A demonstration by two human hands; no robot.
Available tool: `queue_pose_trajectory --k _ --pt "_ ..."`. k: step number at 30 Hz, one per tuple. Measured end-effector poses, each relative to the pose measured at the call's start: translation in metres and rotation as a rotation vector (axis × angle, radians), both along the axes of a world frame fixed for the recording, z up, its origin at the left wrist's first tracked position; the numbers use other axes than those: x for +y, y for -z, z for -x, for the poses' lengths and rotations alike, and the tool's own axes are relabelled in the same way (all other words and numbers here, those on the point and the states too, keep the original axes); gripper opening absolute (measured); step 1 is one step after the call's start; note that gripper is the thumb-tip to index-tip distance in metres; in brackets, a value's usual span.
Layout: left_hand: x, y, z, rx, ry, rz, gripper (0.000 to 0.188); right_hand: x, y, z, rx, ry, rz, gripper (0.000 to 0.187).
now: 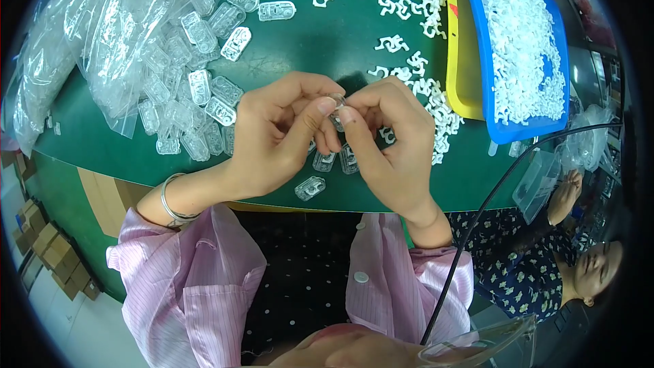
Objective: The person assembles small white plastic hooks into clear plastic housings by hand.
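Between my two hands, above the green table, a small clear plastic part (pixel 337 102) is pinched at the fingertips; much of it is covered by the fingers. My left hand (pixel 283 129) grips it between thumb and curled fingers. From the other side my right hand (pixel 390 133) pinches it with thumb and forefinger. Below them on the table lie a few clear oblong plastic casings, one of them a casing (pixel 310 188) near the front edge. To the left spreads a heap of similar clear casings (pixel 180 105). Small white plastic clips (pixel 436 112) lie scattered to the right.
Large clear plastic bags (pixel 122 34) of casings cover the table's left. A blue tray (pixel 487 48) full of white clips rests over a yellow bin (pixel 460 88) at the right. A black cable (pixel 501 187) crosses the right side. Another person (pixel 531 259) sits beyond it.
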State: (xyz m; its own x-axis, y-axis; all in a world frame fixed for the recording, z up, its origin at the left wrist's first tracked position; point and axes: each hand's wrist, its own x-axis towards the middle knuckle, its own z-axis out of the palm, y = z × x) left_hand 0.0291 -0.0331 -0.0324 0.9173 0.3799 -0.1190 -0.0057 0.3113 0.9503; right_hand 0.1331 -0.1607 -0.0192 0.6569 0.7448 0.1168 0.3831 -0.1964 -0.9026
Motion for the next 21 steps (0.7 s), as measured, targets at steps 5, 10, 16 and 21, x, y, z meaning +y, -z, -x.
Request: queue_pose_trajectory --k 5,10,16,21 --pt "-0.004 -0.007 -0.003 -0.04 -0.005 -0.056 0.015 0.002 -0.003 -0.004 0.379 -0.064 -0.214 0.007" --pt "0.011 -0.018 0.007 0.108 0.265 -0.106 0.02 -0.013 -0.012 -0.034 0.627 -0.315 -0.003 0.012" --pt "-0.009 0.006 -0.001 -0.198 0.261 -1.028 0.031 0.013 0.002 -0.048 -0.67 0.067 0.219 0.02" --pt "0.02 -0.017 -0.023 -0.023 -0.018 -1.684 0.032 0.018 0.016 -0.057 -0.759 -0.019 0.387 0.02"
